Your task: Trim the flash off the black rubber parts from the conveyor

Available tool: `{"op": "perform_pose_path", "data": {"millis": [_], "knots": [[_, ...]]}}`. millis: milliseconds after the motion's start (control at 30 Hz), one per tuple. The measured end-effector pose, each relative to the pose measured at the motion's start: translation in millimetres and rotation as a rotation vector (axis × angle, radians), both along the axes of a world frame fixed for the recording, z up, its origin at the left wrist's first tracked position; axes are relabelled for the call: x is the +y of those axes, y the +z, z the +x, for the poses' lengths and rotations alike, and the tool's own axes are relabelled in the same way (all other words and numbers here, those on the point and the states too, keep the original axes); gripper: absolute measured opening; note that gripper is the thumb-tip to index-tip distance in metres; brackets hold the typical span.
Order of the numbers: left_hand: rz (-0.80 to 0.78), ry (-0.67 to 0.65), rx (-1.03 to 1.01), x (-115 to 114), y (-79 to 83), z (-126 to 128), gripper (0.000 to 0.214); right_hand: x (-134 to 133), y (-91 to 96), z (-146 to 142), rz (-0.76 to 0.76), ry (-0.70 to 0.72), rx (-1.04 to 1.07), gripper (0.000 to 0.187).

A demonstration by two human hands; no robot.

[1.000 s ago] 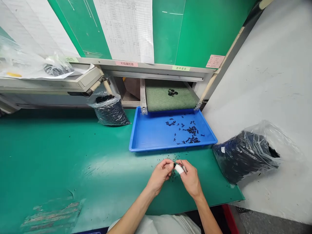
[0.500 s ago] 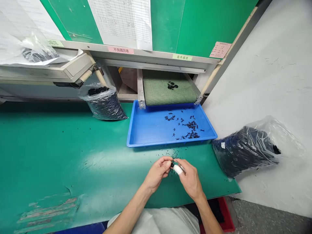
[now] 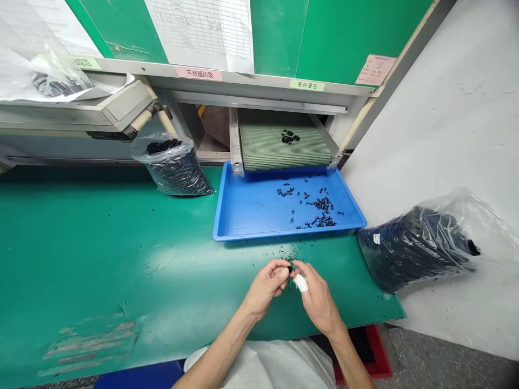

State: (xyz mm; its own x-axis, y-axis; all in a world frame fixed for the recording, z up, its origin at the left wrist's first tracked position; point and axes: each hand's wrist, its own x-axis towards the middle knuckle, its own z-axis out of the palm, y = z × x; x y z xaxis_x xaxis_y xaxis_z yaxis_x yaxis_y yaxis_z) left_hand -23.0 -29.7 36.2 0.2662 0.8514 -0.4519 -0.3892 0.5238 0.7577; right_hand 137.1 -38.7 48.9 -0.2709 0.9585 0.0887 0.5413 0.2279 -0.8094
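My left hand (image 3: 266, 286) is closed in a pinch around a small round black part (image 3: 290, 269) above the green work table. Opposite it, my right hand (image 3: 318, 300) has its fingertips drawn together at the same part. Its thumb wears a white wrap (image 3: 301, 282). Whether a thin tool lies between the right fingers is hidden. Tiny black slivers (image 3: 286, 253) are scattered on the table around and just beyond my fingertips.
Behind my hands lies a blue tray (image 3: 259, 236) with many small black bits, beneath the end of a green mesh conveyor (image 3: 263, 146) carrying several round black parts (image 3: 289, 137). Clear bags of black parts stand left (image 3: 180, 173) and right (image 3: 413, 248). A red bin (image 3: 379, 351) sits below the table edge.
The view has shifted slightly, so the tray and conveyor appear a little higher and further right. Both hands stay together at the black part, with the right fingers slightly repositioned.
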Motion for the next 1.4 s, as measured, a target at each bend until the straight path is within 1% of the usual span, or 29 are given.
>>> {"op": "perform_pose_path", "data": {"millis": [67,133,200,300,367,433,533,700,833,933,1167,1300,1400], "knots": [[0.011,0.006,0.036,0,2.5,-3,0.047,-2,-1.1,5,-0.037,0.066,-0.002,0.043],[0.014,0.003,0.052,1,4.1,-5,0.046,-4,-1.3,8,-0.069,0.103,-0.029,0.043],[0.004,0.006,0.035,1,3.7,-7,0.045,-6,-0.4,9,-0.1,0.088,-0.099,0.039],[0.006,-0.003,0.01,2,-0.1,-8,0.044,-8,3.0,9,-0.121,0.024,-0.225,0.037],[0.02,-0.014,-0.004,2,-2.6,-7,0.041,-8,5.9,8,-0.1,0.016,-0.269,0.034],[0.026,-0.015,-0.029,3,-3.5,-6,0.041,-8,8.2,8,-0.074,0.042,-0.278,0.031],[0.023,-0.016,-0.048,3,-1.8,-5,0.042,-6,7.8,8,-0.033,0.068,-0.29,0.036],[0.034,-0.031,-0.015,3,0.4,-5,0.044,-5,1.6,7,0.102,-0.003,-0.394,0.044],[0.039,-0.046,0.004,3,-1.9,-4,0.043,-3,0.9,3,0.168,0.026,-0.491,0.04],[0.039,-0.056,0.003,3,-3.3,-3,0.044,-2,0.6,1,0.196,0.04,-0.579,0.038],[0.054,-0.059,0.039,4,-5.5,-4,0.044,-1,-0.4,-1,0.277,-0.001,-0.672,0.039],[0.058,-0.045,0.062,5,-10.3,-4,0.043,-1,-1.5,-3,0.285,0.009,-0.686,0.038],[0.087,-0.012,0.098,6,-13.4,-5,0.04,-2,-6.4,-8,0.284,0.002,-0.675,0.033]]}}
